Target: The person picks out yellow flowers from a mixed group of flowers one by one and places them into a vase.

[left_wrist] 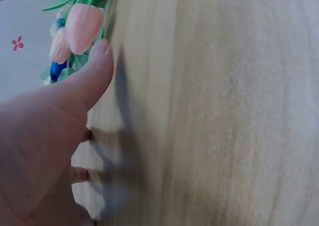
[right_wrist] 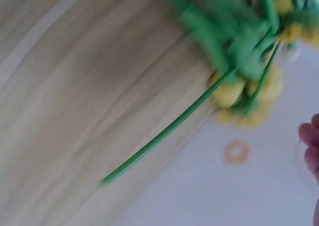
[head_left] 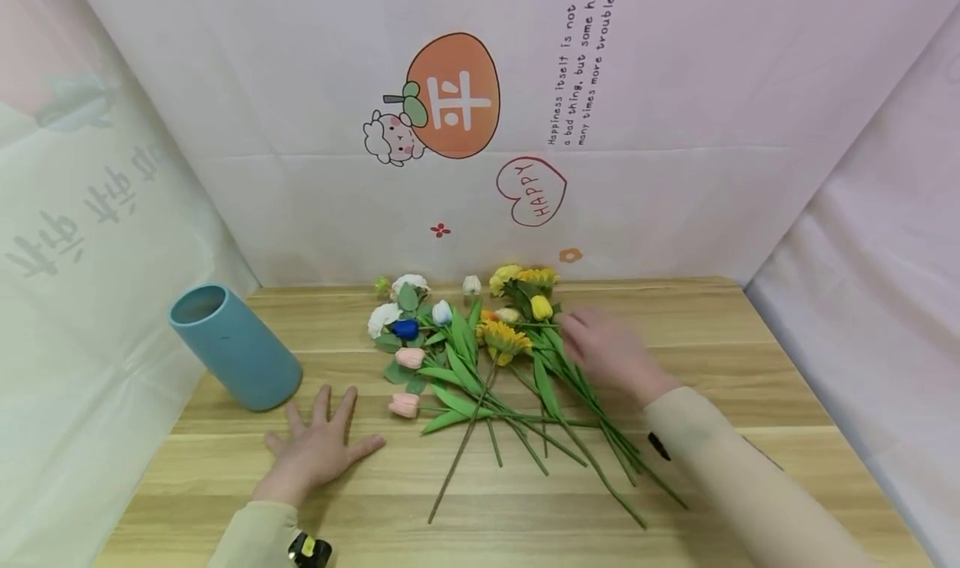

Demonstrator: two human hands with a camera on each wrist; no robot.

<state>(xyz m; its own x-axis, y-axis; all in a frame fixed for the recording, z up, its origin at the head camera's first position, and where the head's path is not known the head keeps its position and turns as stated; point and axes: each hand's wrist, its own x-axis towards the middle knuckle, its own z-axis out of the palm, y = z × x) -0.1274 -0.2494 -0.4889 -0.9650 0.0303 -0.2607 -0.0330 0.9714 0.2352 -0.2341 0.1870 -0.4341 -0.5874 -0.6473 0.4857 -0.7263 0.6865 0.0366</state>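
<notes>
Artificial flowers lie in a loose heap on the wooden table (head_left: pixel 352 501). My right hand (head_left: pixel 606 353), blurred in the head view, hovers at the heap's right side by the yellow tulip (head_left: pixel 541 307). In the right wrist view only its fingertips (right_wrist: pixel 310 141) show, apart from a green stem (right_wrist: pixel 164 133); nothing is seen held. My left hand (head_left: pixel 313 451) rests on the table with fingers spread. Its thumb (left_wrist: pixel 97 69) points toward a pink tulip (left_wrist: pixel 83 29). White flowers (head_left: pixel 384 319), a blue tulip (head_left: pixel 405 329) and yellow daisy-like flowers (head_left: pixel 504 340) lie among the stems.
A blue vase (head_left: pixel 238 351) stands at the left, beyond my left hand. Behind the table hangs a white printed cloth (head_left: pixel 315 201), and more cloth closes in both sides. Several stems (head_left: pixel 607 476) reach toward the front right.
</notes>
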